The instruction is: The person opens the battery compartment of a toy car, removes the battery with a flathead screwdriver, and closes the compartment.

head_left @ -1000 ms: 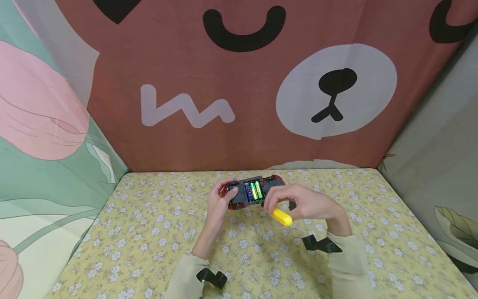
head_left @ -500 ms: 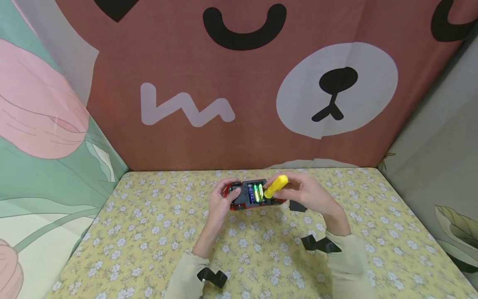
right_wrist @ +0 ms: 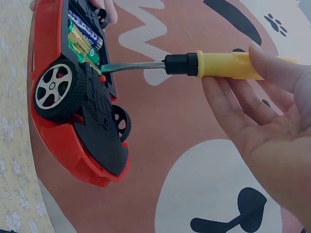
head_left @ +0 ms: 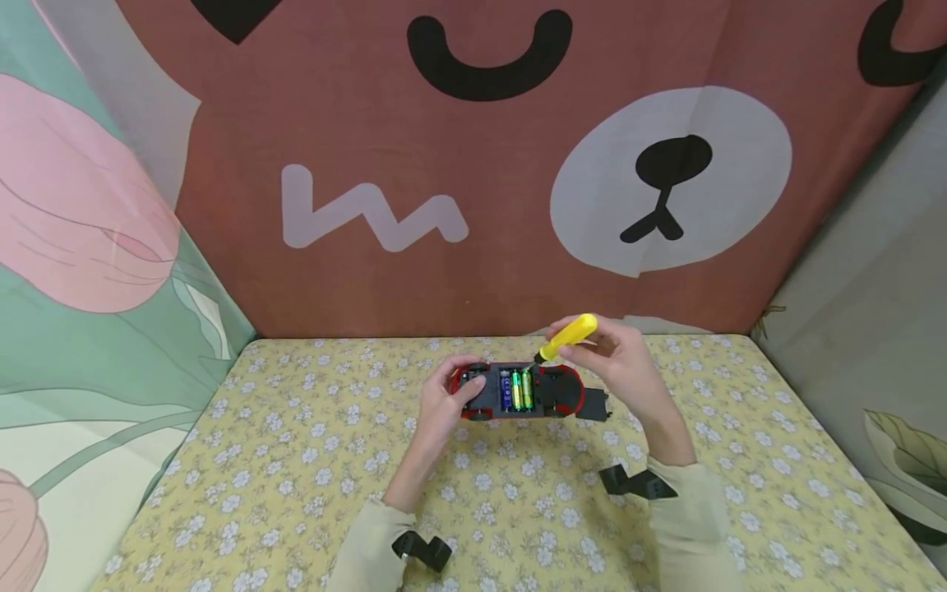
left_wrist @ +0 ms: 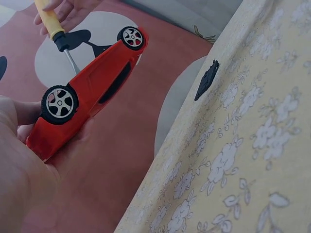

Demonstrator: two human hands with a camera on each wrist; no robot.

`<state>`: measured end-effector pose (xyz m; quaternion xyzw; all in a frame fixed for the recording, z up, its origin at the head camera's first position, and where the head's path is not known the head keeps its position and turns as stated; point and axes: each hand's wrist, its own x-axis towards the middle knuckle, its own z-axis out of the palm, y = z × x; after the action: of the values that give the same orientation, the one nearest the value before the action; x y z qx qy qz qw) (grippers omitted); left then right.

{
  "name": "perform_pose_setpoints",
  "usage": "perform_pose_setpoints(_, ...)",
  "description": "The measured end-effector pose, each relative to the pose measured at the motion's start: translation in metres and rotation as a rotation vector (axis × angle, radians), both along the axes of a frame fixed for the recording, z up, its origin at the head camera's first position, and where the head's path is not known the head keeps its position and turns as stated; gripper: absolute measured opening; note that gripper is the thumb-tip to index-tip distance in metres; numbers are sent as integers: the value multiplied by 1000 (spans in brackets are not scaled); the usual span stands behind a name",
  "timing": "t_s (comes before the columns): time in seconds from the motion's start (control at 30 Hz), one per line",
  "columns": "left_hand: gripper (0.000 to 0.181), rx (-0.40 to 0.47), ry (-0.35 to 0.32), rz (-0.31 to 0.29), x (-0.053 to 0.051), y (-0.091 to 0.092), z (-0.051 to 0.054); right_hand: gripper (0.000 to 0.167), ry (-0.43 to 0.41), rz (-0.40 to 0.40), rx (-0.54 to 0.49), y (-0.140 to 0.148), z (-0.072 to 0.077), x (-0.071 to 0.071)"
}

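Note:
My left hand (head_left: pixel 444 401) grips one end of a red toy car (left_wrist: pixel 97 80), with its black underside (head_left: pixel 560 390) turned up towards the head camera. In the car's uncovered battery compartment lie a dark blue battery (right_wrist: pixel 86 30) and green-and-gold batteries (right_wrist: pixel 80 41). The right hand (head_left: pixel 625 370) pinches the yellow handle of a screwdriver (right_wrist: pixel 228 65) between thumb and fingers. Its metal shaft (right_wrist: pixel 138 66) reaches into the compartment, the tip at the end of a green battery. Whether the tip touches the battery or the compartment wall, I cannot tell.
A black battery cover (head_left: pixel 592 405) lies on the flowered tablecloth (head_left: pixel 296 493), just beyond the car's right end in the head view. A printed cloth (head_left: pixel 370 288) with a bear face hangs behind the table, and more printed cloth stands at both sides.
The screwdriver has swung from pointing down towards me to slanting up and right, its tip now in the battery compartment. My right hand moved up and right; the car shifted slightly right.

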<state>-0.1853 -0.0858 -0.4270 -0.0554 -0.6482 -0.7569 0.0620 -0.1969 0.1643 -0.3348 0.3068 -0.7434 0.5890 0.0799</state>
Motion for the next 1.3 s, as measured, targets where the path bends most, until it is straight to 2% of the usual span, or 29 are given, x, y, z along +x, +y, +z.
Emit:
perform_pose_setpoints(0.37, 33, -36, 16, -9, 1, -1, 0, 31, -18, -38, -1, 2, -2, -1)
perform_pose_setpoints(0.53, 34, -69, 14, -28, 2, -2, 0, 35, -28, -15, 7, 4, -2, -2)
perform_pose_setpoints(0.83, 34, -59, 11, -31, 3, -1, -1, 35, -13, 20, 30, 7, 0, -1)
perform_pose_setpoints(1.07, 31, -69, 32, -41, 3, -1, -1, 33, -58, -42, 5, 7, -2, -3)
perform_pose_setpoints(1.3, 31, -65, 61, -81, 4, 0, -1, 36, -111, -97, -16, 8, -2, -5)
